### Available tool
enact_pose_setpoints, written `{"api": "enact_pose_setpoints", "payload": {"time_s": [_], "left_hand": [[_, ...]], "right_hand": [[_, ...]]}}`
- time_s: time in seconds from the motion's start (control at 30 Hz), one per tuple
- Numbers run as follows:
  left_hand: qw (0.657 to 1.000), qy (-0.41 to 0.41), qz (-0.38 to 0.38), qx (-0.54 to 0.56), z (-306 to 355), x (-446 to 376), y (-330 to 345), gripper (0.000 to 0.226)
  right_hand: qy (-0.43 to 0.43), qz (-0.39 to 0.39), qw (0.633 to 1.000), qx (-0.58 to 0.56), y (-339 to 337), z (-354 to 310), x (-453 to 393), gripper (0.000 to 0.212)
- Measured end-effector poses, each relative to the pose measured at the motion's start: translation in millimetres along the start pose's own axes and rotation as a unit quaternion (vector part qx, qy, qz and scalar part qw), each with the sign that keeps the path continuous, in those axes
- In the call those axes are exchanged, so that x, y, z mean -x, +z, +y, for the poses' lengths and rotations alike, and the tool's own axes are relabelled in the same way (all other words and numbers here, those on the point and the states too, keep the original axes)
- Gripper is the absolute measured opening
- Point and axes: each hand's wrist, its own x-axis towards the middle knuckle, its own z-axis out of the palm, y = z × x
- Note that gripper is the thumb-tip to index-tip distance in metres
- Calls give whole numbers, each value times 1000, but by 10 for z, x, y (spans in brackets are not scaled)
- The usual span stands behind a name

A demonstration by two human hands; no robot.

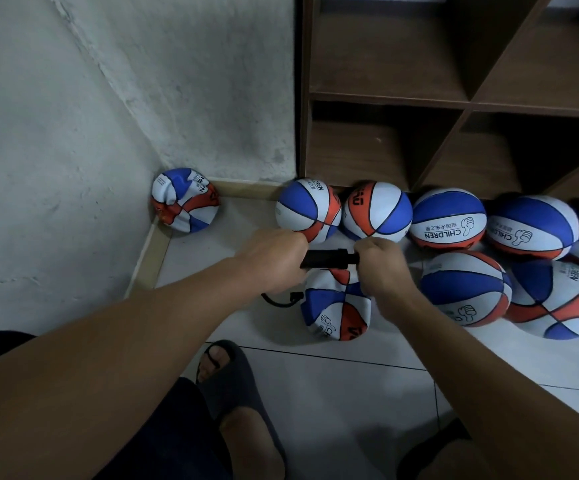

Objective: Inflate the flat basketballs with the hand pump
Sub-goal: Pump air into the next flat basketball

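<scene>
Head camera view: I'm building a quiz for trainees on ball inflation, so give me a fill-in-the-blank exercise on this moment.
1. Both hands, the left hand and the right hand, grip the black ____.
2. The pump's hose runs to the partly flat basketball lying directly ____ the hands.
3. A crumpled basketball sits in the ____ where two walls meet.
4. The wooden shelf unit holds ____ balls.

Missing words: hand pump; below; corner; no

Brown wooden cubby shelf (461,102) stands against grey plaster wall (125,81) on white tiled floor (333,382). Wooden skirting (246,190) runs along wall base. Dark slipper (225,375) on a foot, bottom centre.
</scene>
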Motion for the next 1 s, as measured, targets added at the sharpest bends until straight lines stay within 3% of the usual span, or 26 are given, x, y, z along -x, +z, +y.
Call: {"api": "enact_pose_setpoints", "payload": {"time_s": [0.23,0.37,0.53,0.77,1.0], "left_hand": [[998,-37,-25,41,-265,-1,-1,25],[999,-26,-31,25,-149,-9,37,26],[998,-35,-56,5,-100,33,138,18],[996,12,-69,-49,-45,97,83,9],[1000,10,-25,-11,-9,56,95,25]], "right_hand": [[69,59,995,-49,-643,53,-342,7],[32,59,994,83,-384,99,-268,17],[-4,54,999,8,97,126,21,20],[-6,5,1000,-1,286,194,226,28],[-12,-17,1000,-10,137,89,113,22]]}}
